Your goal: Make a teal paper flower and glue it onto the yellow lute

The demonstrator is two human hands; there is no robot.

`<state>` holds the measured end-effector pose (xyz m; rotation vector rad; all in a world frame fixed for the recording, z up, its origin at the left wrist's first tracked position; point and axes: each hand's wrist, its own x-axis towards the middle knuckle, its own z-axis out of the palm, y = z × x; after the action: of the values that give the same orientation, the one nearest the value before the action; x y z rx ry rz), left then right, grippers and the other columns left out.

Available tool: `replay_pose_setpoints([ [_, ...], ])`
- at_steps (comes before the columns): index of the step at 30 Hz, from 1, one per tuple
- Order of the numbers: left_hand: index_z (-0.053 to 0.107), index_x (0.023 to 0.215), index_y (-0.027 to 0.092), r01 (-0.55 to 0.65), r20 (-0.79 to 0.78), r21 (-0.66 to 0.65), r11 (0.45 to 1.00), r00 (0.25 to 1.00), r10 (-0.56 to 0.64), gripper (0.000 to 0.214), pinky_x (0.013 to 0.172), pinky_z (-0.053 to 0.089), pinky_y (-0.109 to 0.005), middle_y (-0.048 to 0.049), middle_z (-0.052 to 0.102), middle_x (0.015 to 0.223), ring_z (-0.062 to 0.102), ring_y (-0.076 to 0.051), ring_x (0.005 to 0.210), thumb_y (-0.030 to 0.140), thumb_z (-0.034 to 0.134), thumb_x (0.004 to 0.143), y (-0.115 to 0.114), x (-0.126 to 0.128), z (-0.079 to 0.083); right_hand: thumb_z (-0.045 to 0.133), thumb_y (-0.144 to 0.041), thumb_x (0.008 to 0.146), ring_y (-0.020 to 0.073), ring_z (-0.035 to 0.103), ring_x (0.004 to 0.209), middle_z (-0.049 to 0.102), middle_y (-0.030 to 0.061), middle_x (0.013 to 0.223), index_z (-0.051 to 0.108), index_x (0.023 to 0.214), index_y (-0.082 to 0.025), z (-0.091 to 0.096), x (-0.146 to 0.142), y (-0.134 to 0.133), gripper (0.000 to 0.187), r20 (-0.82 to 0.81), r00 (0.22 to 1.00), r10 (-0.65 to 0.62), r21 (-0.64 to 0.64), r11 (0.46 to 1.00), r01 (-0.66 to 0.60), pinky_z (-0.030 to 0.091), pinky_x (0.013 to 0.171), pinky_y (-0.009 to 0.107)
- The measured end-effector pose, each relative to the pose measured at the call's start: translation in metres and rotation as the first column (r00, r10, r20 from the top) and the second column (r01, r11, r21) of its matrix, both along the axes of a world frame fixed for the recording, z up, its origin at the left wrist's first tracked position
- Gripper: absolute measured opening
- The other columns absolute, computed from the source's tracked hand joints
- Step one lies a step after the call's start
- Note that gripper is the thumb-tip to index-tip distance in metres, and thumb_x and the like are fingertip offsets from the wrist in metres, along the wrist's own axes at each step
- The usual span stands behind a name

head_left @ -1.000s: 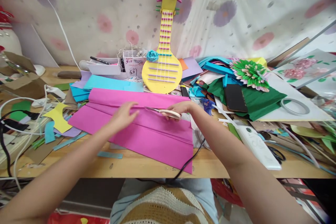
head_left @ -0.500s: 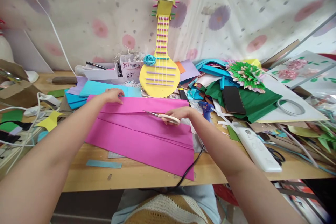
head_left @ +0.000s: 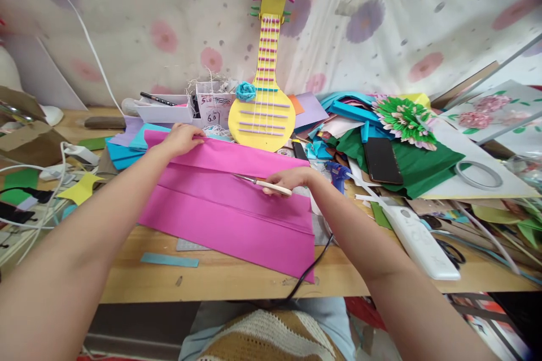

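Observation:
A large magenta paper sheet [head_left: 228, 231] with long crosswise folds lies in front of me. My left hand [head_left: 185, 139] pinches its far flap near the left end, and the flap's edge is raised there. In my right hand [head_left: 285, 177] are scissors [head_left: 273, 186] with pale handles, their blades pointing left over the paper just below the flap. The blades look closed or nearly so. Behind the sheet stands a yellow paper lute [head_left: 262, 124] with white strings and a blue rosette [head_left: 245, 91].
To the right are a blue glue gun [head_left: 337, 175], a black phone [head_left: 383, 161], a green paper flower [head_left: 404, 121] and a white power strip [head_left: 421, 242]. A black cable [head_left: 311, 268] crosses the table's front edge. A blue paper strip [head_left: 169, 260] lies near me.
My left hand has risen and moved slightly away from me, lifting the far flap of the magenta paper. My right hand stays low with the scissors. The view has shifted a little.

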<state>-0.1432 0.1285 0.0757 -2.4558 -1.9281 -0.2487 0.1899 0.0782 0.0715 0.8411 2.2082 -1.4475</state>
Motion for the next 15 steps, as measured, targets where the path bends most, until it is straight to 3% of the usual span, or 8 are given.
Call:
replay_pose_setpoints([
  [5, 0.066, 0.103, 0.02, -0.035, -0.018, 0.004, 0.999, 0.999, 0.035, 0.029, 0.097, 0.032, -0.041, -0.0069, 0.069, 0.1, 0.058, -0.025, 0.101, 0.026, 0.05, 0.079, 0.003, 0.007, 0.004, 0.052, -0.065, 0.073, 0.0093, 0.045, 0.066, 0.056, 0.0024, 0.084, 0.059, 0.103, -0.014, -0.001, 0.002, 0.009, 0.06, 0.095, 0.995, 0.02, 0.105, 0.994, -0.03, 0.037, 0.059, 0.022],
  [10, 0.059, 0.113, 0.017, -0.035, 0.059, 0.169, 0.985, 0.998, 0.026, 0.038, 0.098, 0.033, -0.042, -0.0109, 0.058, 0.119, 0.048, -0.028, 0.115, 0.029, 0.054, 0.077, -0.012, 0.02, -0.007, 0.054, -0.065, 0.071, 0.0103, 0.046, 0.067, 0.058, 0.0041, 0.087, 0.06, 0.103, -0.015, 0.01, -0.001, 0.01, 0.059, 0.167, 0.986, -0.008, 0.142, 0.99, -0.016, 0.036, 0.058, 0.022],
  [13, 0.059, 0.106, 0.018, -0.143, 0.182, 0.206, 0.968, 0.978, 0.106, 0.033, 0.096, 0.037, -0.042, -0.0097, 0.06, 0.113, 0.05, -0.028, 0.112, 0.028, 0.056, 0.074, -0.035, 0.011, -0.008, 0.055, -0.06, 0.071, 0.0094, 0.044, 0.065, 0.057, 0.0034, 0.086, 0.06, 0.097, -0.015, 0.012, -0.003, 0.007, 0.053, 0.169, 0.986, -0.015, 0.128, 0.992, -0.007, 0.035, 0.056, 0.021],
  [15, 0.059, 0.099, 0.018, -0.285, 0.31, 0.143, 0.948, 0.922, 0.231, 0.029, 0.092, 0.042, -0.041, -0.0101, 0.062, 0.105, 0.056, -0.027, 0.104, 0.027, 0.06, 0.071, -0.054, -0.005, -0.007, 0.057, -0.058, 0.07, 0.0091, 0.044, 0.064, 0.057, 0.0026, 0.084, 0.059, 0.094, -0.015, 0.01, -0.003, 0.005, 0.05, 0.15, 0.988, -0.035, 0.093, 0.995, 0.021, 0.035, 0.056, 0.021],
])
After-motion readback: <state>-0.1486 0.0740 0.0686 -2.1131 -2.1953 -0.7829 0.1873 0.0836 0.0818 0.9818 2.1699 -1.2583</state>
